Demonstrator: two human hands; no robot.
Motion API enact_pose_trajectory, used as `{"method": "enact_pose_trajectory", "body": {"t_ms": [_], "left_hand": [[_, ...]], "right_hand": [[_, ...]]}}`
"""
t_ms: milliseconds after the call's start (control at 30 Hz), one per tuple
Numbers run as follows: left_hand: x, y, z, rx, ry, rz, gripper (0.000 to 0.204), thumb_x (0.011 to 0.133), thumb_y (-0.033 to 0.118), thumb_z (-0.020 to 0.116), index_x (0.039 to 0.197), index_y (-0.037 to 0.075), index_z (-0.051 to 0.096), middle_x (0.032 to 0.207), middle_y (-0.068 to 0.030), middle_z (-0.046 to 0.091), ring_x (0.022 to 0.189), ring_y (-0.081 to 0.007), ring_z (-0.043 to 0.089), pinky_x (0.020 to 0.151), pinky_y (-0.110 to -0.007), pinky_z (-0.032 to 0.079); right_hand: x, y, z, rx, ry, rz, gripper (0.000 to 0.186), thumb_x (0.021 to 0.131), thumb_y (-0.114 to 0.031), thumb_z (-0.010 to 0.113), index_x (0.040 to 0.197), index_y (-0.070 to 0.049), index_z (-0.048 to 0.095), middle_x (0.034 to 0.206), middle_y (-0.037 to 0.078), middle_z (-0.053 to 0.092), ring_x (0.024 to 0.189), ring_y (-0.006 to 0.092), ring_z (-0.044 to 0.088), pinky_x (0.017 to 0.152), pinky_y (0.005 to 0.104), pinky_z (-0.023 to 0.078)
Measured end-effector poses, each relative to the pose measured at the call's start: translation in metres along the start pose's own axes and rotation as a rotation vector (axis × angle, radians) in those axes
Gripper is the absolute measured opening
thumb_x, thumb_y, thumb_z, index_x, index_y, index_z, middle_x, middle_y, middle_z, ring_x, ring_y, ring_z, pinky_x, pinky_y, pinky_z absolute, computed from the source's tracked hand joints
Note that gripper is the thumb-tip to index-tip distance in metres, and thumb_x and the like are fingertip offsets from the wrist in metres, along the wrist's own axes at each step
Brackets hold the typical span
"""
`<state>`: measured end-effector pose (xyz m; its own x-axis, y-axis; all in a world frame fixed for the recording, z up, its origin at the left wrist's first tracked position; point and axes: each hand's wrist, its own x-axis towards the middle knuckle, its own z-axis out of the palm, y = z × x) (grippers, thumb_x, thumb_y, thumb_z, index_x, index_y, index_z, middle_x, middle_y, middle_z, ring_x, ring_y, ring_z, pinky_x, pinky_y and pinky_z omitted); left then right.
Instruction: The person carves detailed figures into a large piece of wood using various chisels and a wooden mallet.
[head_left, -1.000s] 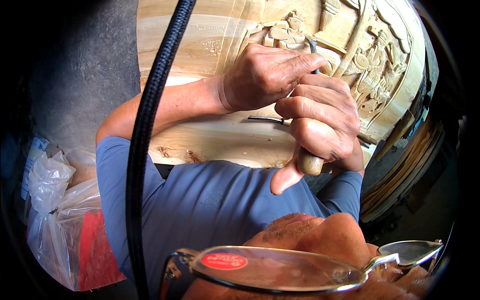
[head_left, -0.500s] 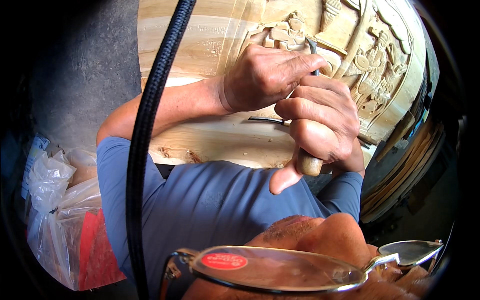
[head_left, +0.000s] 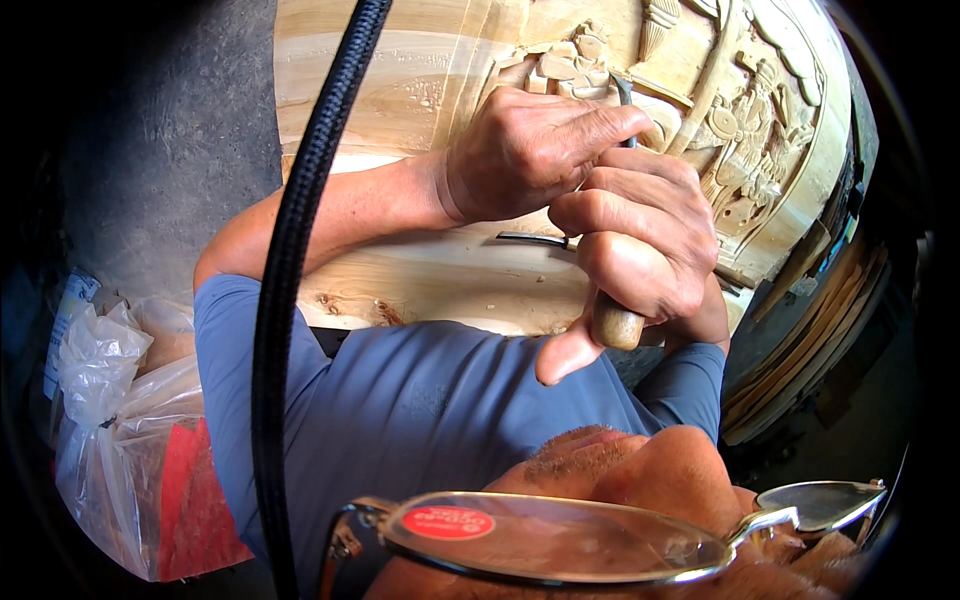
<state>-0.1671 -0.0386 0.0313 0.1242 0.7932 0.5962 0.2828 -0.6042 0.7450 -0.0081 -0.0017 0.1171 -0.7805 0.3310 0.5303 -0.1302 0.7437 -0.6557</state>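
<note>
My right hand (head_left: 645,235) is closed round the wooden handle of a carving chisel (head_left: 617,328), its thumb stretched out beside the handle's butt. Just ahead of it, my left hand (head_left: 535,150) is closed at the chisel's dark metal shank, thumb laid across it; its fingertips are hidden. The blade's tip meets a pale wooden panel (head_left: 350,70) carved in relief, close to a small carved figure (head_left: 572,68). More carved figures (head_left: 755,140) stand out at the right. A second tool with a thin dark blade (head_left: 530,239) lies on the wood below my hands, partly covered by the right one.
A tied clear plastic bag (head_left: 110,400) with something red inside stands at the lower left. Thin curved wooden pieces (head_left: 820,350) are stacked at the right. A black braided cable (head_left: 290,240) hangs across the view, and glasses (head_left: 560,540) fill the lower edge.
The chisel and my right hand have shifted very slightly away from me, toward the panel. My left hand stays in nearly the same place.
</note>
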Motion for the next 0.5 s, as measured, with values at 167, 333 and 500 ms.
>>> {"method": "enact_pose_trajectory", "body": {"t_ms": [167,333,500], "left_hand": [[-0.0014,-0.0026,-0.0003,0.002,-0.015,-0.001,0.040,0.090,0.014,0.078,0.129,0.003,0.073,0.087,-0.0114,0.079,0.076,-0.0267,0.080,0.067,-0.039,0.063],[-0.0018,-0.0041,0.0013,0.012,0.010,0.023,0.041,0.091,0.016,0.078,0.129,0.003,0.074,0.089,-0.0122,0.080,0.078,-0.0269,0.081,0.067,-0.039,0.064],[-0.0037,-0.0063,0.0035,0.023,0.012,0.026,0.042,0.090,0.016,0.078,0.130,0.003,0.074,0.091,-0.0118,0.081,0.080,-0.0265,0.081,0.068,-0.039,0.064]], "right_hand": [[0.0021,-0.0032,-0.0008,-0.035,0.005,0.038,0.083,0.081,-0.082,0.076,0.076,-0.004,0.050,0.076,0.012,0.063,0.058,0.0291,0.062,0.053,0.0385,0.048],[0.0037,-0.0047,0.0006,-0.055,0.022,0.056,0.083,0.081,-0.082,0.076,0.077,-0.004,0.051,0.075,0.012,0.062,0.058,0.0298,0.062,0.053,0.0392,0.048],[0.0018,-0.0027,-0.0005,-0.055,0.024,0.039,0.081,0.085,-0.082,0.073,0.076,-0.004,0.050,0.074,0.012,0.061,0.057,0.0289,0.061,0.053,0.0394,0.047]]}}
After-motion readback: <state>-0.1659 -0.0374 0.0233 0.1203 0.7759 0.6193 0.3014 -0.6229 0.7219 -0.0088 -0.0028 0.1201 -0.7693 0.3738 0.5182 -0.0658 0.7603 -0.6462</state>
